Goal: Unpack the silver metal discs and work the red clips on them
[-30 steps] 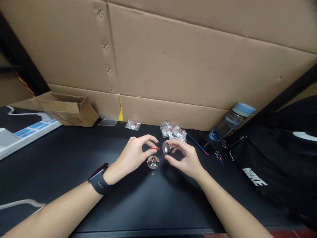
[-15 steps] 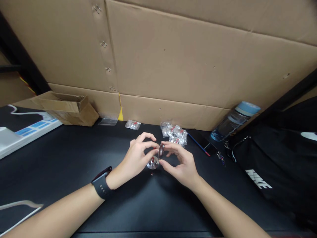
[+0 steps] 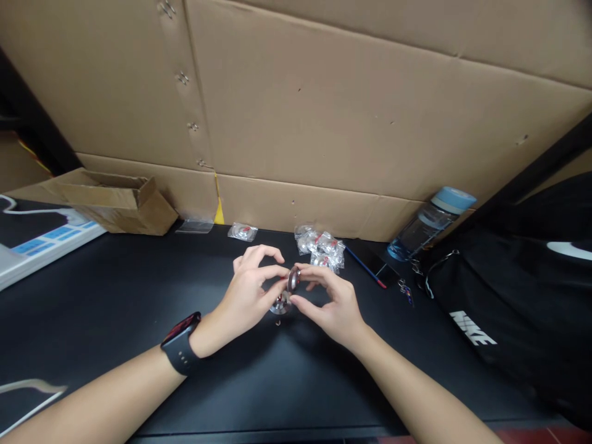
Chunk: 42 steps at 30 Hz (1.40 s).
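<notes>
A small round metal disc (image 3: 293, 279), dark and shiny on its face, is held on edge between my two hands. My right hand (image 3: 333, 302) grips its rim between thumb and fingertips. From the other side my left hand (image 3: 252, 287) pinches close against the disc with thumb and index finger, the other fingers raised; a bit of red shows at its fingertips. Just below, a second shiny metal disc (image 3: 280, 304) with a red loop at its centre lies on the black table, partly covered by my left fingers. A tiny pale scrap (image 3: 278, 324) lies in front of it.
Several similar discs in clear wrappers (image 3: 321, 246) are heaped at the back, with one wrapped disc (image 3: 243, 232) further left. An open cardboard box (image 3: 124, 206) and power strip (image 3: 55, 250) stand left. Right are a pencil (image 3: 365, 265), phone (image 3: 383, 266), bottle (image 3: 425, 225) and black bag (image 3: 509, 296).
The whole view has shifted slightly, so everything appears a little further left. Both hands keep their hold at the disc, which is turned a little more towards me.
</notes>
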Each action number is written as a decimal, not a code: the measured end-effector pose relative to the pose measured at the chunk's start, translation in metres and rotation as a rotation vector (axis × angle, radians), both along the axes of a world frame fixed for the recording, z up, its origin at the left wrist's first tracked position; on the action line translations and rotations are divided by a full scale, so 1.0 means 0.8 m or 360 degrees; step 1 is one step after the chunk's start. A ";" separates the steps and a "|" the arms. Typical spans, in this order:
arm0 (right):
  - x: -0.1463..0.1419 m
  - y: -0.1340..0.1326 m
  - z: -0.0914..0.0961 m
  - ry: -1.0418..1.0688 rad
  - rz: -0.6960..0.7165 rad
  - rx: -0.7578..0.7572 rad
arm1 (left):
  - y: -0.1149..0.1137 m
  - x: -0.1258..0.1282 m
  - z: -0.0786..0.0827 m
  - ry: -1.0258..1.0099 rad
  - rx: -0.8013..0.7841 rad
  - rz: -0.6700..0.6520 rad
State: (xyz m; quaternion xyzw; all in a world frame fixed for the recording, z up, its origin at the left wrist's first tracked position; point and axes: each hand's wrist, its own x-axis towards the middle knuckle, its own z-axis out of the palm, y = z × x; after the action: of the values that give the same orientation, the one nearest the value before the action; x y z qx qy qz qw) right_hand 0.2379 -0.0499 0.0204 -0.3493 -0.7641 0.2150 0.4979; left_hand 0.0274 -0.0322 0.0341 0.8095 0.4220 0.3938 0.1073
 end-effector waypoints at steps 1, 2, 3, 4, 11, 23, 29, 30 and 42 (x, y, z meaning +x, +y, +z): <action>0.000 0.001 -0.001 0.0008 0.0016 -0.0025 | -0.001 0.000 0.001 -0.0004 0.0006 0.0006; 0.001 0.001 -0.002 0.0019 0.0032 -0.0045 | -0.001 0.001 0.001 -0.0002 0.0008 0.0014; 0.001 0.002 -0.002 0.0030 0.0043 -0.0063 | -0.002 0.001 0.002 0.0004 0.0006 0.0020; 0.001 0.002 -0.003 0.0041 0.0047 -0.0077 | -0.002 0.002 0.002 0.0010 0.0002 0.0026; -0.002 0.004 -0.006 0.0074 -0.0043 -0.0139 | -0.004 0.006 -0.003 -0.0017 -0.0008 0.0052; 0.009 0.011 -0.002 -0.0169 0.0118 -0.0212 | -0.008 0.004 -0.009 0.0133 0.0465 0.0173; 0.006 0.011 0.001 -0.0277 0.0063 -0.0121 | -0.006 0.003 -0.006 0.0158 0.0442 0.0067; 0.007 0.012 0.001 -0.0301 0.0051 -0.0113 | -0.005 0.002 -0.004 0.0158 0.0392 0.0053; 0.037 0.021 0.009 -0.0879 -0.0038 -0.0067 | 0.025 -0.023 -0.018 0.0601 -0.0116 -0.0491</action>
State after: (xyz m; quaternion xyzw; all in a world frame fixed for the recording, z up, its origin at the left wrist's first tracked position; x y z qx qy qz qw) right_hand 0.2671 -0.0332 0.0279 -0.4140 -0.8621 0.1216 0.2658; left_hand 0.0093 -0.0125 0.0196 0.9193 0.3198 0.1988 0.1146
